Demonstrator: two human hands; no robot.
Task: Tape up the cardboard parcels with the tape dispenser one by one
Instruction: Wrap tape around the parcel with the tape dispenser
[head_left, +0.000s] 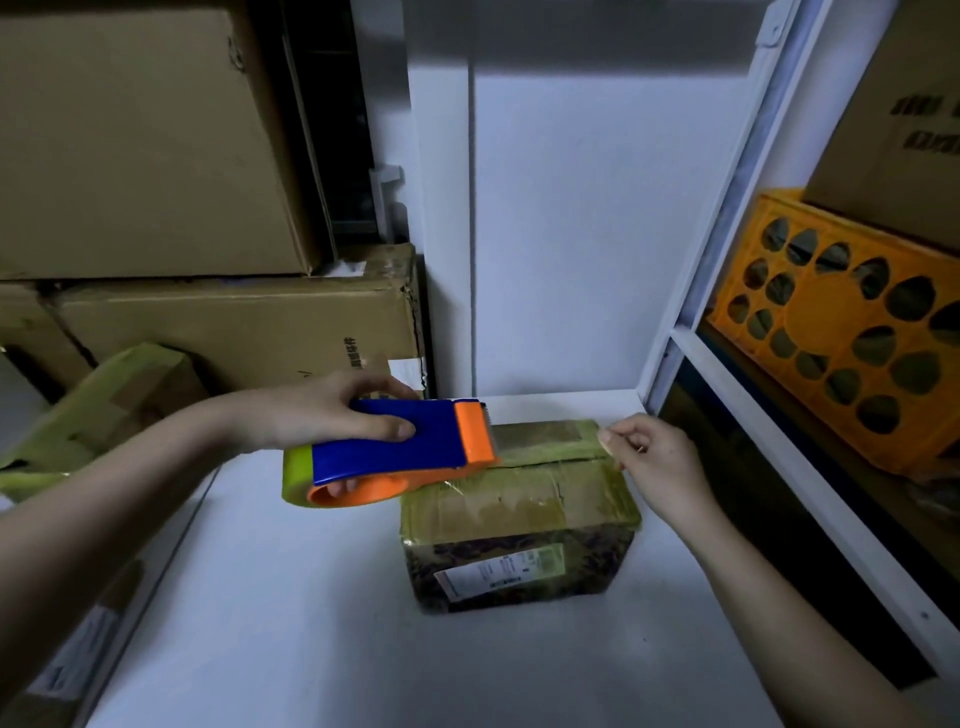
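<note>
On a white desk (311, 597), a small, stiff, probably light cardboard parcel (519, 514) sits while the left hand (322, 410) clasps the blue-orange tape dispenser (395, 449) over its left edge and the right hand (654, 462) pinches slippery tape at its far right corner.
</note>
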